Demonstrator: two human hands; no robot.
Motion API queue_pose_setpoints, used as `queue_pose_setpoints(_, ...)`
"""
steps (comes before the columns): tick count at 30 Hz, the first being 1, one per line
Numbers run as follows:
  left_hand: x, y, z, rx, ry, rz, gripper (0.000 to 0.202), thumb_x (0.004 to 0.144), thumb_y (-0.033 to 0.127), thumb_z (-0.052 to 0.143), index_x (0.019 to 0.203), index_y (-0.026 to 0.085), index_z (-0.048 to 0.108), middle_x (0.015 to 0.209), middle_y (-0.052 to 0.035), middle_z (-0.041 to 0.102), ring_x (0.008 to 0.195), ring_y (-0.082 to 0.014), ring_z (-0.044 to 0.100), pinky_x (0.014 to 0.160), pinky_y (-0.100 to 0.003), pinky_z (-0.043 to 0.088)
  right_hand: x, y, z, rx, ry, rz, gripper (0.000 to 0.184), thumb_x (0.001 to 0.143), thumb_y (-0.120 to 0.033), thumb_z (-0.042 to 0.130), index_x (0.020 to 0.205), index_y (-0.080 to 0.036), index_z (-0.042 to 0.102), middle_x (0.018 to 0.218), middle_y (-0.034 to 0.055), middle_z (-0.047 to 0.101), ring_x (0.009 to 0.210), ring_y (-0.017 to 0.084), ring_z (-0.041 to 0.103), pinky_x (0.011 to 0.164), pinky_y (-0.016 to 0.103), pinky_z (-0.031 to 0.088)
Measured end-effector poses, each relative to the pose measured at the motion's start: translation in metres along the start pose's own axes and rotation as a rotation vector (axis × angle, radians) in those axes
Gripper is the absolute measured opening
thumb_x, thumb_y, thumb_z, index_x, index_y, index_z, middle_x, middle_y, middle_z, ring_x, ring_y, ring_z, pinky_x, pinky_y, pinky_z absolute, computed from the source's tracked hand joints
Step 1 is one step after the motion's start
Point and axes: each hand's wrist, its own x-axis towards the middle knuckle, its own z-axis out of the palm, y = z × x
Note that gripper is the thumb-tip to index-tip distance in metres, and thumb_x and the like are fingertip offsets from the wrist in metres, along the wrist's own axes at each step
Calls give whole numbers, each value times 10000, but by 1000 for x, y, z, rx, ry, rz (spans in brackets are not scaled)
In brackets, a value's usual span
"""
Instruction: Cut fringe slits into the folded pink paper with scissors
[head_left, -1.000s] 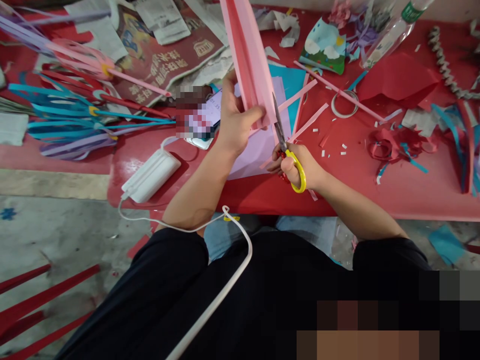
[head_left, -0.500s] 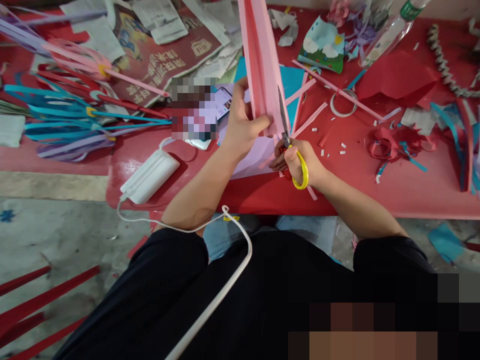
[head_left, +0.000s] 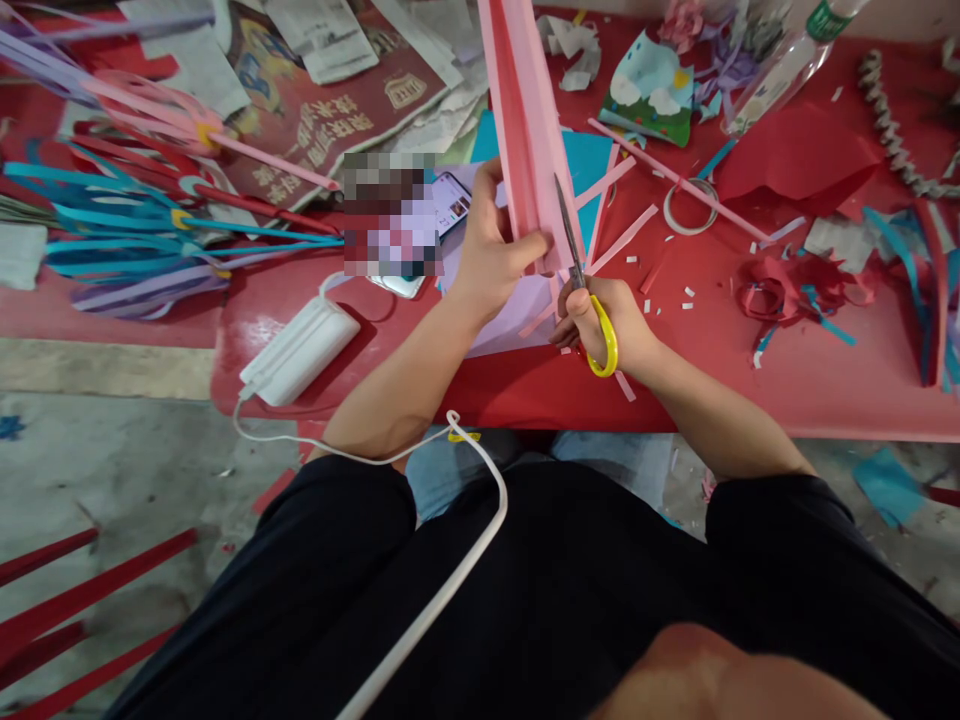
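Table: red, shiny, v. cluttered; runs full width of view.
Floor: grey, w/ red bars lower L & blue scrap on R.
Newspaper: spread at back L of table, other sheets on top.
Pink paper: long folded piece, held up over purple sheet, approx. mid-table.
Strip bundles: blue, red, pink, purple, far L.
L hand: closed, thumb pressing low end of pink paper.
R hand: curled round scissors, yellow handle; blades at pink paper's R edge, can't tell how far apart.
White box: near front edge, L, cable attached.
Tape roll: R of pink paper, pink stick across it.
White bits: scattered R of scissors.
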Motion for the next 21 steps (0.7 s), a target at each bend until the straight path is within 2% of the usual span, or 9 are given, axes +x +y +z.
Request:
queue_pose_setpoints(3, 2, -2, -2, -27, -20, -22, 780, 735, 354, 917, 1425, 464, 570, 893, 37, 722, 1059, -340, 725, 781, -447, 583, -1, -3, -1, -2, 1, 9, 815, 927, -1046, 608, 959, -232, 616, 735, 81, 806, 667, 246, 856, 557, 300, 677)
queue_pose_setpoints(5, 2, 0, -2, -19, -20, -12, 731, 738, 326, 909, 1390, 438, 597, 923, 22, 729, 1084, -354, 738, 771, -449, 590, -1, -6, -2, 3, -16, 2, 837, 901, -1069, 608, 970, -234, 616, 778, 96, 826, 720, 261, 873, 581, 312, 692)
queue_pose_setpoints(9, -2, 9, 1, 41, 1, -13, 660, 711, 235, 892, 1304, 373, 640, 1018, 0, 753, 960, -318, 748, 665, -400, 585, 1, -8, -5, -18, -37, -24, 866, 871, -1095, 603, 989, -238, 637, 835, 109, 853, 788, 273, 888, 618, 329, 704)
queue_pose_setpoints(12, -8, 13, 5, 36, -33, -38, 651, 708, 193, 867, 1299, 350, 644, 1011, -1, 741, 916, -304, 754, 629, -383, 569, 1, -6, -5, -36, -5, -24, 875, 881, -1105, 559, 982, -239, 635, 835, 109, 855, 755, 261, 876, 609, 328, 692)
queue_pose_setpoints(17, -12, 12, 9, 39, -55, -152, 759, 739, 165, 863, 1422, 368, 602, 920, 13, 703, 949, -330, 777, 677, -399, 591, 2, -3, -2, -23, 59, 0, 879, 897, -1114, 500, 936, -245, 623, 771, 99, 830, 695, 239, 851, 600, 324, 686)
queue_pose_setpoints(21, -11, 10, 10, 25, -35, -158, 773, 716, 160, 859, 1407, 387, 599, 935, 10, 710, 986, -346, 774, 683, -410, 599, 3, -2, 0, -22, 92, 25, 876, 888, -1121, 500, 925, -252, 613, 735, 76, 812, 686, 234, 844, 603, 328, 691)
